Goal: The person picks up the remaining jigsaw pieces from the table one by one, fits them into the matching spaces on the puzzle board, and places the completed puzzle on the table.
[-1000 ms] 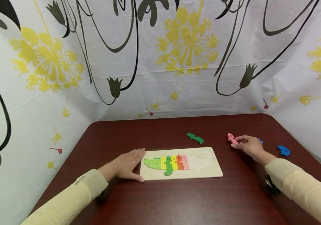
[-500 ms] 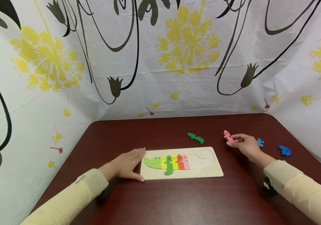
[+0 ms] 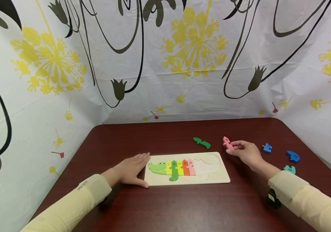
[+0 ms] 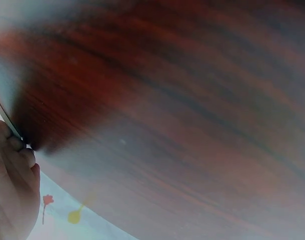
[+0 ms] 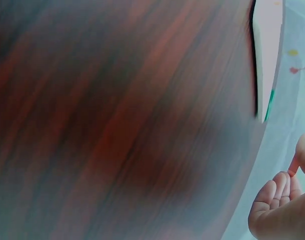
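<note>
My left hand (image 3: 130, 169) rests with straight fingers against the left end of a pale wooden puzzle board (image 3: 212, 177). In the board lie a green crocodile head piece (image 3: 157, 168) and several coloured body pieces, the rightmost a pink piece (image 3: 191, 167). To the board's right, my right hand (image 3: 248, 154) pinches another pink puzzle piece (image 3: 227, 142) between thumb and fingers. In the left wrist view my left hand (image 4: 12, 185) shows at the left edge. In the right wrist view my right hand (image 5: 282, 195) hides most of what it holds.
A dark green piece (image 3: 202, 142) lies behind the board. On the right of the brown table (image 3: 183, 209) are a small blue piece (image 3: 267, 148), a curved blue piece (image 3: 293, 156) and a teal piece (image 3: 289, 169) partly behind my right sleeve. Patterned white cloth (image 3: 159, 96) hangs around the table.
My right hand has moved left with the pink piece towards the board, uncovering the small blue and teal pieces. My left hand has stayed on the board's end.
</note>
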Demonstrator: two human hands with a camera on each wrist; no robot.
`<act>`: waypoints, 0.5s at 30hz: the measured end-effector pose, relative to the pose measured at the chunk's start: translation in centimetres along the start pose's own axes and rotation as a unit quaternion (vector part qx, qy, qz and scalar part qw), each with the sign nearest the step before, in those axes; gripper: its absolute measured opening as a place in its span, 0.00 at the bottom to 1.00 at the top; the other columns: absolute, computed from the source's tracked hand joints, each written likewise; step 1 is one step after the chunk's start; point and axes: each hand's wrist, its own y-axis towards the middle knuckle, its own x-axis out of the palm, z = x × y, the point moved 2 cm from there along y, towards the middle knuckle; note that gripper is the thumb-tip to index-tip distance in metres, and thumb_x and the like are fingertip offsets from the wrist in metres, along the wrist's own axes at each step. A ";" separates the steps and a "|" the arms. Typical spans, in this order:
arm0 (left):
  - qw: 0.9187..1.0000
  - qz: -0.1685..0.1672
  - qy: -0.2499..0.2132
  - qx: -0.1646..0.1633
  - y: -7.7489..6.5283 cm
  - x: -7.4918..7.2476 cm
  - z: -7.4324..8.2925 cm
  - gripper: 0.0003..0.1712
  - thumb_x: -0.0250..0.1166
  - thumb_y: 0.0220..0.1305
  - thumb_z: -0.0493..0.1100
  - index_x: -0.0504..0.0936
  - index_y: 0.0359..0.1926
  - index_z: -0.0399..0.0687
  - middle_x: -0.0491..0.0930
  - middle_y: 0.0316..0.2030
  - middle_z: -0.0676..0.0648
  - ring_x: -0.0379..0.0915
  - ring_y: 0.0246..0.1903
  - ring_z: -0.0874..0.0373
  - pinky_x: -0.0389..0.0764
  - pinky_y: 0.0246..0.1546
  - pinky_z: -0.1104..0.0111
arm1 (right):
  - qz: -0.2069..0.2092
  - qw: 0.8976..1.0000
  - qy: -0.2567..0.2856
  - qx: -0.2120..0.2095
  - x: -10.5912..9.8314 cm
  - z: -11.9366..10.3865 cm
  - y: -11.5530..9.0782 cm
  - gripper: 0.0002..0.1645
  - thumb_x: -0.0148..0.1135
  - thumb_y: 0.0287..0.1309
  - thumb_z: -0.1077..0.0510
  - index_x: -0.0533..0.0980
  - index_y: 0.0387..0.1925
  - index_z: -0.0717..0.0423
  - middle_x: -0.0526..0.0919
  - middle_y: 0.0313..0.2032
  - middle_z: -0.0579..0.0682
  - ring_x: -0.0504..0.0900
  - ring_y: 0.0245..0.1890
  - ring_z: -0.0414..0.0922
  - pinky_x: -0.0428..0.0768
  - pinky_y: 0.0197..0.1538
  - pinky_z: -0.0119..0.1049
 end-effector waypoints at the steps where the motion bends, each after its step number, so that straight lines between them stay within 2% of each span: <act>1: 1.000 0.000 0.000 0.000 0.0 0.0 0.0 0.69 0.43 0.51 0.86 0.45 0.76 0.38 0.44 0.75 0.40 0.40 0.73 0.51 0.50 0.70 0.61 | -0.002 1.000 0.001 -0.003 0.2 -0.1 -0.1 0.36 0.71 0.56 0.45 0.74 0.56 0.67 0.79 0.41 0.59 0.74 0.38 0.51 0.76 0.31 0.32; 8: 1.000 0.001 0.002 0.003 0.0 -0.1 0.1 0.68 0.44 0.51 0.85 0.46 0.76 0.38 0.44 0.75 0.40 0.40 0.73 0.50 0.50 0.70 0.61 | -0.007 1.000 0.008 -0.016 1.5 -1.2 -1.1 0.33 0.72 0.54 0.48 0.75 0.54 0.67 0.80 0.39 0.57 0.75 0.37 0.50 0.76 0.31 0.32; 15: 1.000 0.001 0.007 0.005 0.0 -0.1 0.1 0.68 0.44 0.52 0.85 0.46 0.76 0.38 0.44 0.75 0.40 0.40 0.73 0.50 0.50 0.70 0.61 | -0.014 1.000 0.021 -0.014 2.6 -2.1 -2.1 0.26 0.72 0.54 0.54 0.77 0.51 0.66 0.80 0.37 0.56 0.74 0.35 0.49 0.76 0.29 0.32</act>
